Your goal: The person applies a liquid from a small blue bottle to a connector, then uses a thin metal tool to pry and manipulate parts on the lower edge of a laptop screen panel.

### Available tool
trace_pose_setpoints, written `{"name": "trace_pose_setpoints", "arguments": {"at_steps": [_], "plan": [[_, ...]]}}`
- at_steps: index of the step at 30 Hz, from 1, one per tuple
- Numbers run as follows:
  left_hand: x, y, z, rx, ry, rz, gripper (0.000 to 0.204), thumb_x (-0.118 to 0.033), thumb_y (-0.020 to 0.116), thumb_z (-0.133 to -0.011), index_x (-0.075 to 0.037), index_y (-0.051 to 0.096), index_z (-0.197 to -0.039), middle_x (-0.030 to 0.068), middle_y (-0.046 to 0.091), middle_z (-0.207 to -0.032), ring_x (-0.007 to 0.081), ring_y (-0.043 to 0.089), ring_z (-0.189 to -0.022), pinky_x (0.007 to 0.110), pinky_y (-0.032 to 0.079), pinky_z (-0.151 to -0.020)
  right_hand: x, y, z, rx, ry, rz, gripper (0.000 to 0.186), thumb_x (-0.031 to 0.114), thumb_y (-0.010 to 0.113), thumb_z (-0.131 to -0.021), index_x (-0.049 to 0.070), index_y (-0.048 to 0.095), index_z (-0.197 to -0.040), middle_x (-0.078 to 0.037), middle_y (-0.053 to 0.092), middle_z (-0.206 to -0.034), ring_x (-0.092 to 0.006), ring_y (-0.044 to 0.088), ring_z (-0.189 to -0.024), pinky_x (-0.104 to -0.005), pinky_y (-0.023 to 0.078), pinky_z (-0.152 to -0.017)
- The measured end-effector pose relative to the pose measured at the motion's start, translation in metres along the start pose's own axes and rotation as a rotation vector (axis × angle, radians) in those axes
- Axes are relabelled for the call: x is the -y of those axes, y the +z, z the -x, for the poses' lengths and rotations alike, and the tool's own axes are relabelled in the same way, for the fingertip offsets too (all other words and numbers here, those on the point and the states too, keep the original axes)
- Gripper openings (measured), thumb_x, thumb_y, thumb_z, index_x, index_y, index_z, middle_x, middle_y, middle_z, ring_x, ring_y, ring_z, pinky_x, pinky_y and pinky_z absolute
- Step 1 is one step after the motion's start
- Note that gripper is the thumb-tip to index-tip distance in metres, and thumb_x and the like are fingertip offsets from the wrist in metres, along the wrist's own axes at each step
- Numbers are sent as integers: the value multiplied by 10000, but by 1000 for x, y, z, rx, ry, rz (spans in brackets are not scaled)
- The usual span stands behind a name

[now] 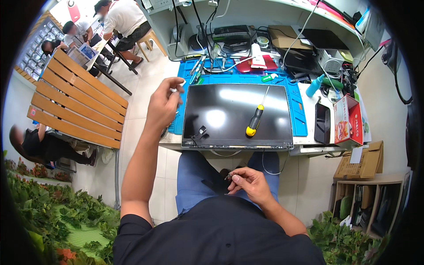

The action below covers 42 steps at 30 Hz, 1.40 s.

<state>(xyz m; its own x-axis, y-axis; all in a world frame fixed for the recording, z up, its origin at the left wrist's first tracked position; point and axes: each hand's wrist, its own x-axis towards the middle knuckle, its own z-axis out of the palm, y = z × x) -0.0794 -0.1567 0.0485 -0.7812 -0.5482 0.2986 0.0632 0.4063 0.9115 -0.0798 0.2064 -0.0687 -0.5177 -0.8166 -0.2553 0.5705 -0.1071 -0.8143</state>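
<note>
A dark flat display panel point(236, 99) lies on a blue work mat point(299, 110) at the bench's front edge. Across its right half rests a yellow-and-black screwdriver point(255, 121), shaft pointing away from me. A small black part point(202, 131) sits near the panel's lower left corner. My left hand point(164, 104) is raised beside the panel's upper left corner, fingers curled around a small white thing point(181, 83) whose kind I cannot make out. Low over my lap, my right hand point(252, 183) pinches a small dark piece point(229, 176), too small to name.
Hand tools point(197, 68), a white tube point(257, 55) and cables crowd the back of the bench. At right stand a light-blue bottle point(315, 86), a black phone point(322, 123) and a red-and-white box point(349, 121). A wooden slatted table point(79, 101) and several people are at left.
</note>
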Motion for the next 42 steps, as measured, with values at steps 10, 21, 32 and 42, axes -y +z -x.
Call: {"name": "trace_pose_setpoints", "arguments": {"at_steps": [10, 21, 32, 42], "plan": [[72, 56, -158, 142, -11, -970, 355, -308, 897, -873, -66, 870, -1131, 225, 836, -1087, 404, 802, -1087, 495, 624, -966, 4, 4, -1, 8, 64, 2, 287, 149, 735, -1128, -74, 756, -1307, -117, 766, -1047, -177, 780, -866, -372, 704, -795], [83, 46, -177, 198, -49, -838, 338, -291, 905, -801, -90, 895, -1072, 209, 843, -1055, 386, 813, -1039, 470, 632, -969, -1, -10, -7, 16, 85, -3, 285, 151, 719, -1137, -72, 747, -1311, -116, 758, -1051, -175, 778, -872, -385, 712, -789], [91, 31, -170, 202, 8, -870, 304, -215, 843, -881, -88, 885, -1154, 166, 853, -1037, 353, 821, -984, 436, 631, -940, -13, -19, -6, -9, 60, -16, 260, 141, 688, -1149, -71, 743, -1289, -116, 745, -1028, -164, 748, -830, -380, 702, -757], [76, 32, -162, 156, 73, -961, 298, -263, 851, -865, -89, 878, -1106, 209, 838, -1077, 402, 796, -1081, 494, 616, -985, -12, -16, -7, -9, 23, -40, 294, 149, 689, -1152, -73, 720, -1341, -122, 754, -1060, -170, 764, -853, -368, 701, -780]]}}
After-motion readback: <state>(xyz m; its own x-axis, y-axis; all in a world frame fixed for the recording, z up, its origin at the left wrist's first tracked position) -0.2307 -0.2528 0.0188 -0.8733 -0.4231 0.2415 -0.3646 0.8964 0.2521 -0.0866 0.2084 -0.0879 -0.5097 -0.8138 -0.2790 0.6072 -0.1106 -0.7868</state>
